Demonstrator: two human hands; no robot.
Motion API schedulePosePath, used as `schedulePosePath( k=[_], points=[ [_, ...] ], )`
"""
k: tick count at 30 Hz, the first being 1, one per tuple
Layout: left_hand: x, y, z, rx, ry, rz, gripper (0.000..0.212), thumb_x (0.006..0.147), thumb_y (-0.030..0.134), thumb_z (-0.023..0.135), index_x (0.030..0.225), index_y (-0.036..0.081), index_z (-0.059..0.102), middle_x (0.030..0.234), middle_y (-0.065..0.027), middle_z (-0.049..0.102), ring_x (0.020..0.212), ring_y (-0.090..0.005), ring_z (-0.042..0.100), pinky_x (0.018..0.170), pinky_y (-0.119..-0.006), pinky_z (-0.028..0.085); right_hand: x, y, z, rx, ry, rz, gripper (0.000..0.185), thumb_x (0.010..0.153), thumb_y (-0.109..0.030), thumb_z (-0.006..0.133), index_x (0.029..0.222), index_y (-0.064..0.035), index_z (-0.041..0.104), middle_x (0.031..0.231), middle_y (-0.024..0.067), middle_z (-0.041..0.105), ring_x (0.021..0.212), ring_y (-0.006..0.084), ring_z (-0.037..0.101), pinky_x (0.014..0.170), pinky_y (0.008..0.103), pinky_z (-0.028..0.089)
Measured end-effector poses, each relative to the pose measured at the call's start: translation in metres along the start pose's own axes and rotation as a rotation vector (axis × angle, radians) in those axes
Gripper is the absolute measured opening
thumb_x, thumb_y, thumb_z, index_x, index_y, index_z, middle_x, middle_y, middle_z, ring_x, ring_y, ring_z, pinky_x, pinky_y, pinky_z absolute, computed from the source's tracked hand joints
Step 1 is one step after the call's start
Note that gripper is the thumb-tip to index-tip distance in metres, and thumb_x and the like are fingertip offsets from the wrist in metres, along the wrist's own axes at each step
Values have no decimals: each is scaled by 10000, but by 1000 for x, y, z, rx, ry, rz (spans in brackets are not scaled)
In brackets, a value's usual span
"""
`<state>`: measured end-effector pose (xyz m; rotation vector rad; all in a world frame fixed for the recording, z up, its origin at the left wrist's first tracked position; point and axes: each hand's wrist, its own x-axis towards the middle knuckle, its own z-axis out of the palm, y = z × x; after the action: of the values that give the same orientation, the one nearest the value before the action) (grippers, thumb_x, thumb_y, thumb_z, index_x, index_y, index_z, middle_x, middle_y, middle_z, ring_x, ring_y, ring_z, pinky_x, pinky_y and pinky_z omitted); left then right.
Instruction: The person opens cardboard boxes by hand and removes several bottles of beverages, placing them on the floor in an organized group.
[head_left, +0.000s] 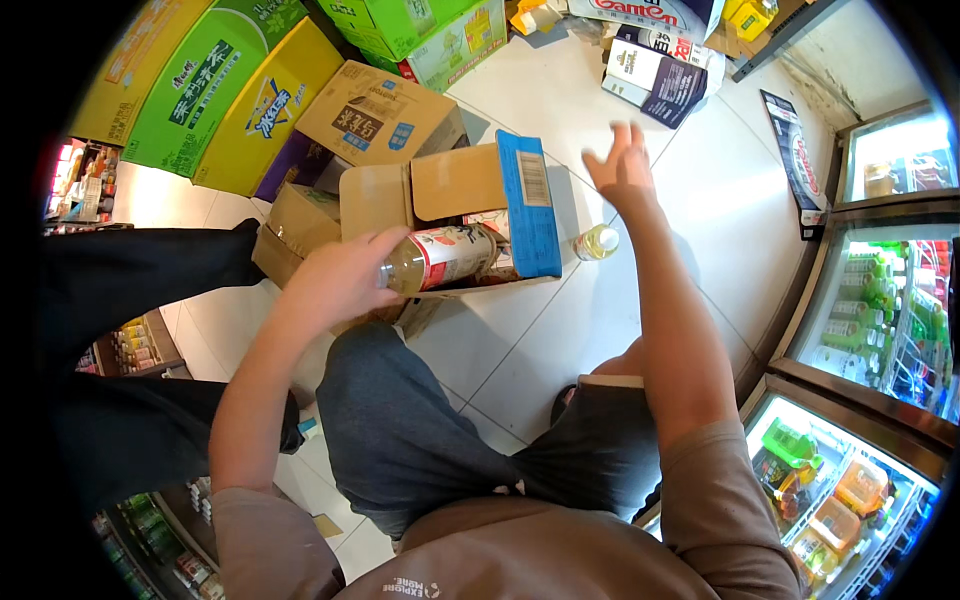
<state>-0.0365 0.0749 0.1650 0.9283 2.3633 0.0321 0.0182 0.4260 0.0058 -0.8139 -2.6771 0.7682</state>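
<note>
With its fingers around the base end, my left hand grips a large plastic drink bottle that has a white and red label. The bottle lies on its side in the mouth of an opened cardboard carton, whose blue printed flap stands up on the right. Part of the bottle's far end is hidden inside the carton. My right hand is raised over the tiled floor with fingers spread and holds nothing. Below it, a bottle of pale yellow liquid with a white cap stands on the floor, apart from the hand.
Stacked drink cartons and a brown carton stand at the upper left. Another person's dark-trousered legs are close on the left. Lit glass-door fridges line the right. Flattened cardboard lies near them; an empty-looking carton sits ahead.
</note>
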Motion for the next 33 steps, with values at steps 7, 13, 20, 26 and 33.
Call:
schedulePosePath(
  k=[7, 13, 20, 26, 33],
  points=[
    [-3, 39, -80, 315, -22, 157, 567, 761, 384, 770, 1210, 67, 628, 903, -211, 680, 846, -403, 661, 739, -452, 522, -45, -134, -76, 771, -360, -543, 490, 813, -269, 706, 1228, -55, 558, 1188, 137, 626, 1075, 345, 595, 916, 414, 479],
    [1, 85, -121, 146, 361, 155, 577, 811, 438, 746, 1222, 52, 624, 776, -122, 649, 636, -210, 604, 609, -322, 490, -67, -155, -90, 438, -62, -632, 675, 742, -301, 769, 1299, -42, 488, 1215, 188, 607, 1094, 336, 591, 921, 413, 474],
    [68, 32, -47, 192, 380, 148, 913, 784, 455, 772, 1480, 52, 341, 1273, -196, 553, 1168, -312, 545, 988, -393, 446, -11, -77, -75, 549, 288, -134, 715, 724, -330, 822, 1256, -12, 466, 1121, 206, 665, 996, 348, 664, 840, 406, 525],
    [125, -7, 46, 399, 453, 184, 927, 758, 378, 765, 1491, 42, 307, 1492, -216, 391, 1349, -390, 411, 1124, -417, 351, 8, -3, -19, 392, 125, 208, 672, 761, -297, 781, 1270, -34, 430, 1138, 220, 644, 1098, 380, 612, 938, 421, 474],
    [143, -8, -19, -287, 194, -147, 509, 879, 478, 639, 1200, 83, 643, 1062, -184, 691, 951, -323, 664, 853, -372, 514, -5, 27, 43, 266, -130, 346, 659, 739, -256, 791, 1240, -24, 431, 1145, 229, 627, 1075, 389, 617, 909, 438, 496]
  ],
)
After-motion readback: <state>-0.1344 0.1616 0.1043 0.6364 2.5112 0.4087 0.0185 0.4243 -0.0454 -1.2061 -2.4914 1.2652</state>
